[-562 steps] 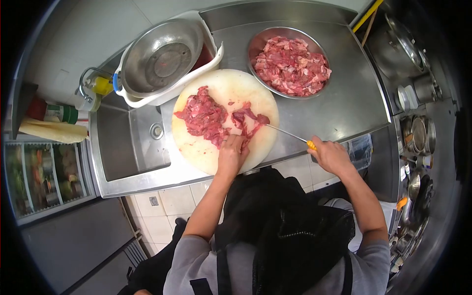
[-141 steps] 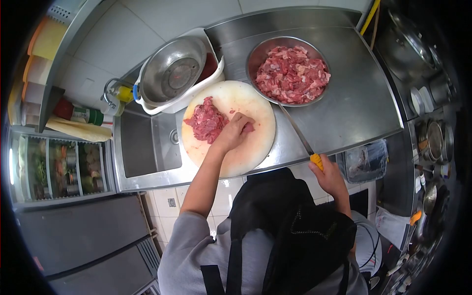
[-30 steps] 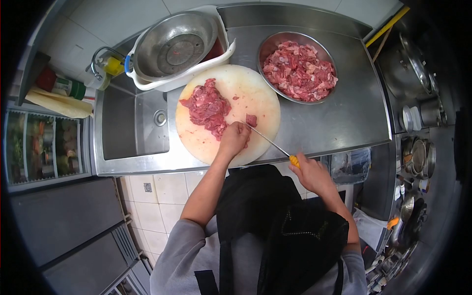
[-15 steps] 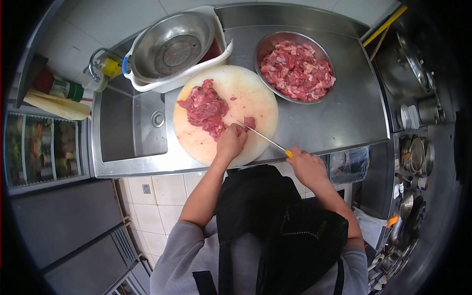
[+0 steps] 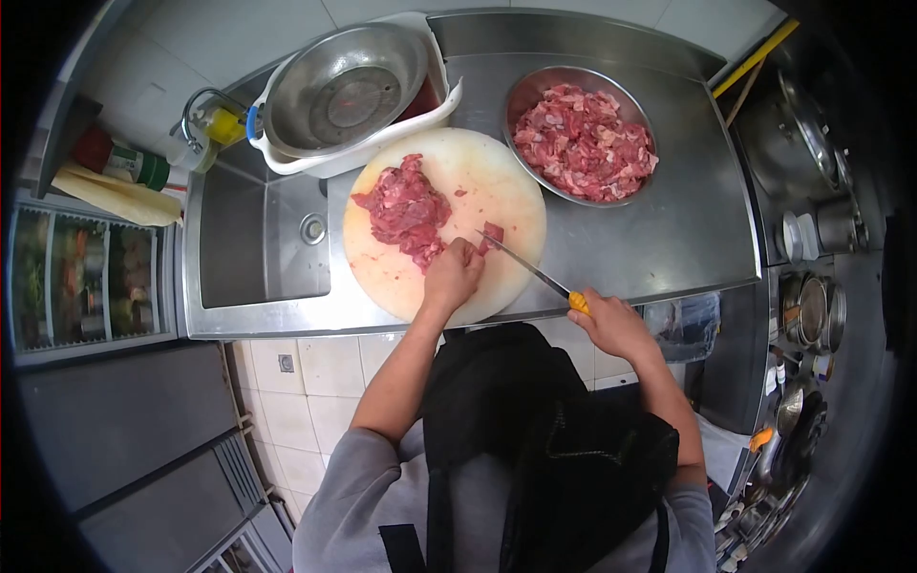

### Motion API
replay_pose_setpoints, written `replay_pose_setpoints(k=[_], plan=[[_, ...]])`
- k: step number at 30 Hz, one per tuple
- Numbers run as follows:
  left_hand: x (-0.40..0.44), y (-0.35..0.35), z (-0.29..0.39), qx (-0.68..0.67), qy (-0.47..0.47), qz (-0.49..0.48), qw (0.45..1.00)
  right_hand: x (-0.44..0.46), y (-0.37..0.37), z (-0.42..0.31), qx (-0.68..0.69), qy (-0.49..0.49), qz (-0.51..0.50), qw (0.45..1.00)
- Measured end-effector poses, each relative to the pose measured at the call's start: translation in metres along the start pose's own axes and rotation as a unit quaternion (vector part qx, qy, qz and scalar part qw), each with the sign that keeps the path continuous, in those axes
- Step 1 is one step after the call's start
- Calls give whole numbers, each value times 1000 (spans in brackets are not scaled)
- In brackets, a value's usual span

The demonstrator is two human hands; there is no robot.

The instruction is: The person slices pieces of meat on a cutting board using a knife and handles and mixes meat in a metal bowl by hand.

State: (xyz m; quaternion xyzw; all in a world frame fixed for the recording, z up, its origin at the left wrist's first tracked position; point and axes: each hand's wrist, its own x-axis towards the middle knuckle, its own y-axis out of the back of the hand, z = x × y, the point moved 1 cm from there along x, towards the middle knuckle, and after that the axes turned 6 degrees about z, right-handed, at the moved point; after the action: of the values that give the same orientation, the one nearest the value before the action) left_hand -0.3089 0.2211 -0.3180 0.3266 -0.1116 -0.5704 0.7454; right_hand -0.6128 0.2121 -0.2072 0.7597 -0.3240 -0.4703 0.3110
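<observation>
My right hand (image 5: 608,323) grips the yellow handle of a knife (image 5: 535,270), whose blade slants up and left over a round white cutting board (image 5: 382,286). The blade's tip end lies at a small piece of raw meat (image 5: 493,234). Beside that piece, my left hand (image 5: 454,275) is closed, its fingertips bunched at the meat's lower left edge. A larger pile of raw meat (image 5: 401,205) sits on the board's left half, close to the left hand's fingers. Whatever lies under those fingertips is mostly hidden.
A metal bowl (image 5: 516,91) of cut meat stands behind the board to the right. At the back left, a steel colander (image 5: 296,134) rests in a white tub (image 5: 446,103). A sink (image 5: 229,253) lies left of the board, with the steel counter's front edge before me.
The knife and my right hand have shifted slightly right and down. The blade now lies at the small meat piece, which appears turned. My left fingers stay near it.
</observation>
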Motion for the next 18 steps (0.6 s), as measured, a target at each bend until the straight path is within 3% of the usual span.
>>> replay_pose_setpoints(k=[6,12,14,18], plan=[[11,6,17,-148,72,-59,985,5,-11,9,53,15,-8,998],[25,-13,8,-17,-21,10,1000,-2,-11,10,58,11,12,998],[22,-18,8,70,-177,140,972,-3,-10,9,54,5,14,998],[20,-20,14,48,-184,138,972,-5,-14,12,61,4,11,998]])
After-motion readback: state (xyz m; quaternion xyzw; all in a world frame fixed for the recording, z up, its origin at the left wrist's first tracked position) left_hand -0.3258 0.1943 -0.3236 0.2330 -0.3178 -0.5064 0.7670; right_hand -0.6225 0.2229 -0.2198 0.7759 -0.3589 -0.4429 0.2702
